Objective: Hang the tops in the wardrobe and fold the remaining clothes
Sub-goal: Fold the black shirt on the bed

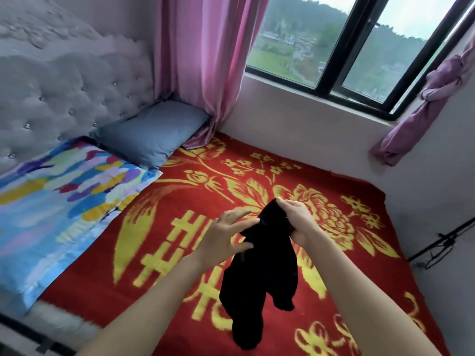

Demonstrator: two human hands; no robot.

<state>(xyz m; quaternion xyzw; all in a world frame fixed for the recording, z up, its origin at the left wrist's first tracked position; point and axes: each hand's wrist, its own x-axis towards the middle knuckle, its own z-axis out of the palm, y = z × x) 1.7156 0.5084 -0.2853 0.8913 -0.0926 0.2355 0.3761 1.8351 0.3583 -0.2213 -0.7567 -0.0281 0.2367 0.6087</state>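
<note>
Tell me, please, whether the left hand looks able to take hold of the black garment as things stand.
Probably yes: the left hand, fingers spread, is right beside the black garment, which the right hand holds up; nothing lies between them.

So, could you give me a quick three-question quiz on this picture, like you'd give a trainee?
1. True or false: the garment lies flat on the blanket.
2. Which hand grips the garment's top? A) left B) right C) neither
3. Fill in: the blue pillow lies beside the ____ curtain.

Key:
1. False: it hangs from the right hand above the blanket.
2. B: the left hand only touches it with straight fingers.
3. Pink.
</note>
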